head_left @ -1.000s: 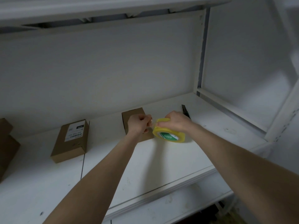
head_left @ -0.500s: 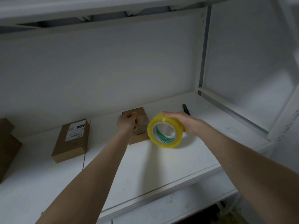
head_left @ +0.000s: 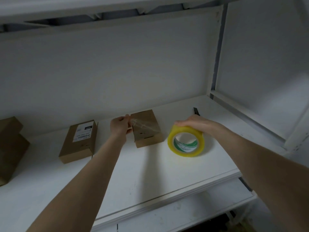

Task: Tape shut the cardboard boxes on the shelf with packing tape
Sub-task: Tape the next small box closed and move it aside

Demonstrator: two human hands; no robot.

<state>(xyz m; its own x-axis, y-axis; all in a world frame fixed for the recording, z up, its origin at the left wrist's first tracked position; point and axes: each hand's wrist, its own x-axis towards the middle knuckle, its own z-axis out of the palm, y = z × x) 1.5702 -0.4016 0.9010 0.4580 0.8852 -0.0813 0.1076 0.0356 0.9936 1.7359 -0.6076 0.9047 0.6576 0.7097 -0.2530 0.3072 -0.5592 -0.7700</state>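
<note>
Item under work: small cardboard box (head_left: 147, 128), lying flat on the white shelf (head_left: 150, 168), near the back wall. Its long axis runs front to back, the far end turned slightly left.

A clear tape strip (head_left: 144, 126) lies across the box top, crosswise to that axis. Its run from the right edge of the box to the roll cannot be traced.

The tape roll (head_left: 186, 142), yellow with a green and white core, stands on edge just right of the box. Its hole faces the camera.

Left hand (head_left: 119, 125): arm stretched forward, hand at the left edge of the box, thumb and fingers pressed together, pinching the end of the tape strip.

Right hand (head_left: 192, 123): arm stretched in from the right, palm down on top of the roll, fingers curled over its far-left rim and gripping it.

Other items: a labelled box (head_left: 78, 141) lies flat left of the left arm, long axis front to back. Stacked boxes (head_left: 10, 148) stand at the far left edge. A dark narrow object (head_left: 196, 111) lies behind the right hand; what it is cannot be told.
</note>
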